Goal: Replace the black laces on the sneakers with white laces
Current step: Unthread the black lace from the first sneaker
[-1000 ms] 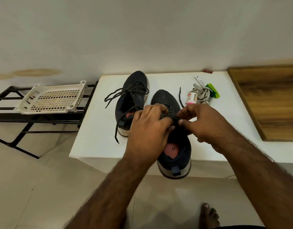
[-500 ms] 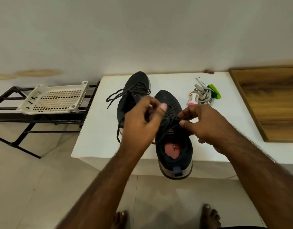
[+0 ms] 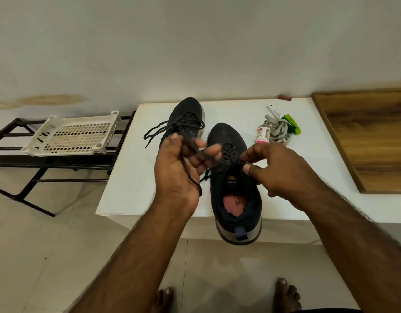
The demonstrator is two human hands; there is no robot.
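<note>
Two dark sneakers stand on a white table (image 3: 131, 177). The near sneaker (image 3: 236, 199) has its heel over the front edge and a pink insole. My left hand (image 3: 179, 168) is raised beside it and holds a loose end of its black lace (image 3: 226, 154), which trails over my palm. My right hand (image 3: 276, 170) pinches the lace at the upper eyelets. The far sneaker (image 3: 186, 118) lies behind with its black laces loose. A bundle of white laces (image 3: 277, 129) lies at the back right.
A small white bottle with a pink base (image 3: 262, 134), a green clip (image 3: 292, 125) and a white tube (image 3: 275, 110) lie by the white laces. A wooden board (image 3: 371, 141) covers the table's right. A white plastic basket (image 3: 75, 135) sits on a black rack (image 3: 18, 154). My bare feet are below.
My left hand has lifted up and left off the near sneaker, drawing a lace end out. My right hand stays pinching at the eyelets.
</note>
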